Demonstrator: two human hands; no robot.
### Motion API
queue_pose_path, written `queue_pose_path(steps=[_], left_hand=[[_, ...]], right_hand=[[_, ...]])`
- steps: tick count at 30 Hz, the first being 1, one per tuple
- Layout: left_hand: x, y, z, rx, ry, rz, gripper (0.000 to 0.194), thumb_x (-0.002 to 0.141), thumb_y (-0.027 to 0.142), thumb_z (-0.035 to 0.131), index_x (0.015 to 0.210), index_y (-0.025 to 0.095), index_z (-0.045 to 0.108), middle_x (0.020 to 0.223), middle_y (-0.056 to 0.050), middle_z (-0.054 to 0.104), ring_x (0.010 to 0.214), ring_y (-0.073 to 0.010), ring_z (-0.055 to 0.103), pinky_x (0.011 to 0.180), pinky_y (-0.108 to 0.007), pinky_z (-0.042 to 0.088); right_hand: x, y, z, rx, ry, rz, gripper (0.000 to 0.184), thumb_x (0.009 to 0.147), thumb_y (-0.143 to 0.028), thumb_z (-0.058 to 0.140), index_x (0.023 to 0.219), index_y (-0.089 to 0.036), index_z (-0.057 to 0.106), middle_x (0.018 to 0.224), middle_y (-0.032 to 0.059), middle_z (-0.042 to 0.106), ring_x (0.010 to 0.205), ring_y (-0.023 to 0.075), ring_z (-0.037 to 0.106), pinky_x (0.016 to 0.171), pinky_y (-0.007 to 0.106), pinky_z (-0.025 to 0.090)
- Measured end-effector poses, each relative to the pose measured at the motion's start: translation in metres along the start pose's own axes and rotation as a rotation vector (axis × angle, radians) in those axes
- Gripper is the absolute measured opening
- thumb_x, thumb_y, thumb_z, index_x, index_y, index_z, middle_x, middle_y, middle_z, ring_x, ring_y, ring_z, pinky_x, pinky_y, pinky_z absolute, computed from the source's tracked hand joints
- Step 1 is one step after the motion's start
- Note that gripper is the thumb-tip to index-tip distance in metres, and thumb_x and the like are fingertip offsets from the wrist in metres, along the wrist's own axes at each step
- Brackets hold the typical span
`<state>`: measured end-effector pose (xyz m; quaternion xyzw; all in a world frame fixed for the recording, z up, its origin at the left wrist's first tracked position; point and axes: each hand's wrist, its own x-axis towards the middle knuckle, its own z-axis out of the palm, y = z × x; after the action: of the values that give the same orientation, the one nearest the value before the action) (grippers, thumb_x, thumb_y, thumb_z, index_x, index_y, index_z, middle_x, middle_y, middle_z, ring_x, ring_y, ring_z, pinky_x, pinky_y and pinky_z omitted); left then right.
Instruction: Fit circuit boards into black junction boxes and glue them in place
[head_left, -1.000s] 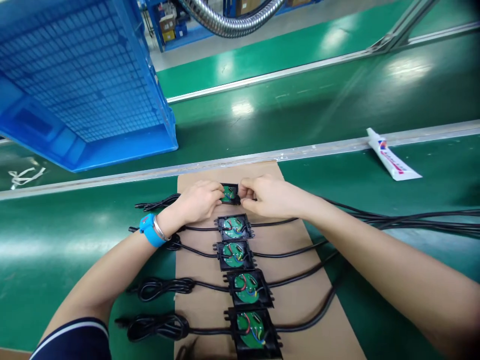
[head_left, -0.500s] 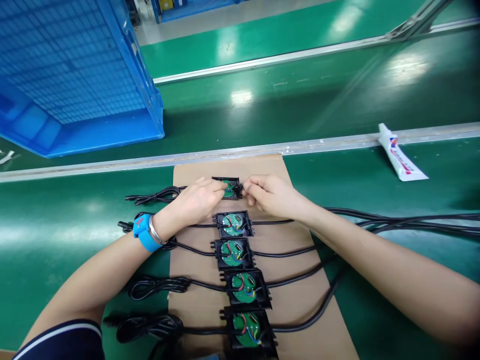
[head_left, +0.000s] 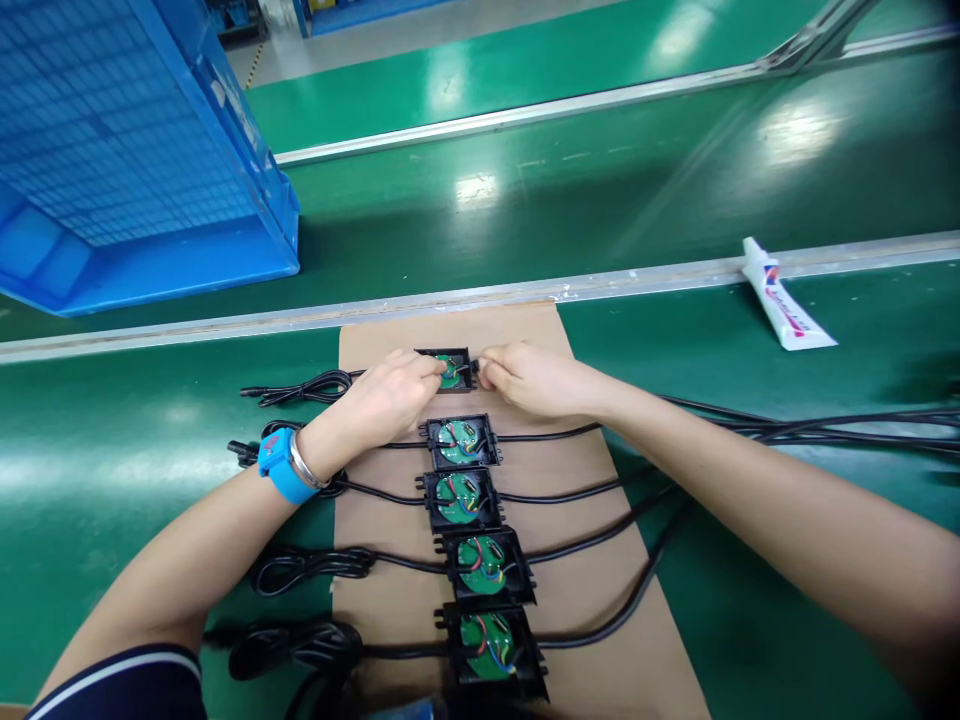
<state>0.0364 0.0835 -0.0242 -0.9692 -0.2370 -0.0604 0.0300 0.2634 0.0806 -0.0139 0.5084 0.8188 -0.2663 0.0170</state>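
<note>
Farthest black housing (head_left: 454, 353), mid-frame: likely light, stiff, best held edgewise; clasped by left hand (head_left: 399, 393), cable (head_left: 474, 367) pinched by right hand (head_left: 534, 378).

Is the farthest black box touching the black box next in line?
Apart. The head view shows a strip of bare cardboard between the farthest box and the next box.

Housings (head_left: 463, 498) on cardboard (head_left: 450, 330) (tube (head_left: 784, 303) right)

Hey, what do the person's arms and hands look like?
The left hand and right hand are gloveless. The left arm wears a chunky blue wristband, a silvery bangle and a dark navy sleeve with a white stripe. The right forearm shows nothing worn.
</note>
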Motion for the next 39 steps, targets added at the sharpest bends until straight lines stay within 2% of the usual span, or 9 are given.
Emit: queue_pose_path(steps=[8, 11, 14, 16, 21, 26, 30, 34, 39], left_hand=[[0.002, -0.001, -0.001, -0.028, -0.012, 0.011, 0.025, 0.094, 0.011, 0.047, 0.104, 0.006, 0.069, 0.116, -0.016, 0.07, 0.101, -0.0248, 0.066, 0.088, -0.039, 0.054], [0.005, 0.002, -0.005, -0.043, -0.048, -0.04, 0.029, 0.092, 0.009, 0.046, 0.113, 0.005, 0.065, 0.114, -0.017, 0.069, 0.101, -0.0257, 0.065, 0.088, -0.04, 0.053], [0.01, 0.007, -0.008, -0.066, -0.084, -0.115, 0.043, 0.087, 0.008, 0.049, 0.129, 0.008, 0.058, 0.111, -0.014, 0.067, 0.096, -0.0251, 0.064, 0.085, -0.039, 0.052], [0.014, 0.011, -0.011, -0.06, -0.117, -0.126, 0.047, 0.086, 0.008, 0.05, 0.132, 0.01, 0.057, 0.111, -0.012, 0.067, 0.095, -0.0247, 0.064, 0.083, -0.038, 0.052], [0.023, 0.021, -0.017, 0.011, -0.217, -0.151, 0.039, 0.082, 0.006, 0.051, 0.118, 0.01, 0.065, 0.109, -0.012, 0.067, 0.095, -0.0257, 0.063, 0.08, -0.038, 0.05], [0.023, 0.022, -0.018, 0.034, -0.231, -0.158, 0.038, 0.085, 0.008, 0.05, 0.121, 0.01, 0.064, 0.109, -0.011, 0.066, 0.093, -0.0251, 0.063, 0.079, -0.038, 0.052], [0.013, 0.018, -0.012, 0.004, -0.178, -0.156, 0.048, 0.086, 0.007, 0.05, 0.133, 0.011, 0.056, 0.117, -0.011, 0.065, 0.101, -0.0239, 0.063, 0.086, -0.036, 0.052], [0.009, 0.017, -0.009, 0.013, -0.163, -0.16, 0.058, 0.082, 0.004, 0.051, 0.139, 0.012, 0.05, 0.122, -0.011, 0.064, 0.104, -0.0235, 0.061, 0.089, -0.036, 0.051], [0.024, 0.025, -0.018, 0.03, -0.259, -0.148, 0.048, 0.084, 0.004, 0.05, 0.132, 0.009, 0.058, 0.112, -0.012, 0.066, 0.098, -0.0247, 0.062, 0.083, -0.037, 0.051]], right_hand=[[0.009, -0.012, -0.005, -0.25, -0.098, -0.065, 0.031, 0.085, -0.012, 0.038, 0.087, -0.01, 0.069, 0.085, 0.0194, 0.071, 0.072, 0.0256, 0.064, 0.065, 0.037, 0.041], [0.008, -0.016, 0.0, -0.395, -0.044, -0.038, 0.035, 0.086, -0.013, 0.038, 0.096, -0.009, 0.071, 0.089, 0.0211, 0.072, 0.076, 0.0281, 0.066, 0.063, 0.038, 0.041], [0.005, -0.016, 0.007, -0.466, 0.018, 0.004, 0.038, 0.09, -0.016, 0.035, 0.105, -0.008, 0.069, 0.09, 0.0205, 0.073, 0.079, 0.0295, 0.068, 0.062, 0.037, 0.041], [0.002, -0.012, 0.011, -0.435, 0.052, 0.008, 0.04, 0.094, -0.019, 0.032, 0.109, -0.008, 0.067, 0.091, 0.0204, 0.072, 0.078, 0.0292, 0.067, 0.063, 0.037, 0.04], [-0.002, 0.004, 0.013, -0.257, 0.21, 0.087, 0.041, 0.098, -0.038, 0.035, 0.106, -0.011, 0.065, 0.095, 0.0188, 0.071, 0.08, 0.0295, 0.064, 0.069, 0.039, 0.043], [0.006, 0.018, 0.023, -0.006, 0.362, -0.183, 0.023, 0.089, -0.021, 0.043, 0.088, -0.014, 0.065, 0.09, 0.0119, 0.065, 0.086, 0.023, 0.059, 0.079, 0.034, 0.045], [0.008, 0.024, 0.031, 0.126, 0.464, -0.26, 0.02, 0.089, -0.023, 0.046, 0.09, -0.016, 0.065, 0.087, 0.0092, 0.063, 0.083, 0.0211, 0.058, 0.078, 0.034, 0.046], [0.007, 0.027, 0.034, 0.16, 0.508, -0.289, 0.015, 0.086, -0.021, 0.05, 0.087, -0.016, 0.064, 0.082, 0.0075, 0.062, 0.077, 0.0194, 0.056, 0.074, 0.032, 0.045], [0.011, 0.03, 0.04, 0.039, 0.584, -0.38, 0.021, 0.09, -0.022, 0.045, 0.085, -0.016, 0.064, 0.085, 0.0114, 0.063, 0.082, 0.0224, 0.055, 0.079, 0.036, 0.045]])
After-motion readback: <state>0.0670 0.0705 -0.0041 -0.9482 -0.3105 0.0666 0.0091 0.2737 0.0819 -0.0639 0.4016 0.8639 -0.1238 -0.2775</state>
